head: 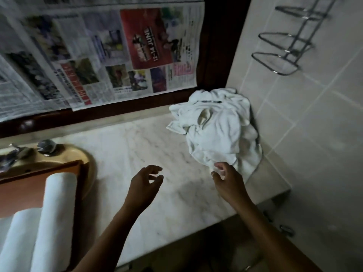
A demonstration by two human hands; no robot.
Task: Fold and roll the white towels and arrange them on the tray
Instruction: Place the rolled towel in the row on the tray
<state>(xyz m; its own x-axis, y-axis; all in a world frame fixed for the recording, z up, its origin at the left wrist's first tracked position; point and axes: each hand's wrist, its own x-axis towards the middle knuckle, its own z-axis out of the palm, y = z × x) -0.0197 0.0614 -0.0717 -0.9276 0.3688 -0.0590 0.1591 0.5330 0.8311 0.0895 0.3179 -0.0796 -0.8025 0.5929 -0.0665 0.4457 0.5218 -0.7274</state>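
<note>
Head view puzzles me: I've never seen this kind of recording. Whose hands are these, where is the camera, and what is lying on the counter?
No machine here: a person wears a camera on the head, looking down at their own two bare hands. The left hand hovers over the pale marble counter, fingers loosely curled, holding nothing. The right hand is at the near edge of the crumpled heap of white towels; whether it already pinches the cloth is unclear. At the lower left, rolled white towels lie on a brown wooden tray, with a beige sink behind it. Newspaper sheets hang behind the counter.
</note>
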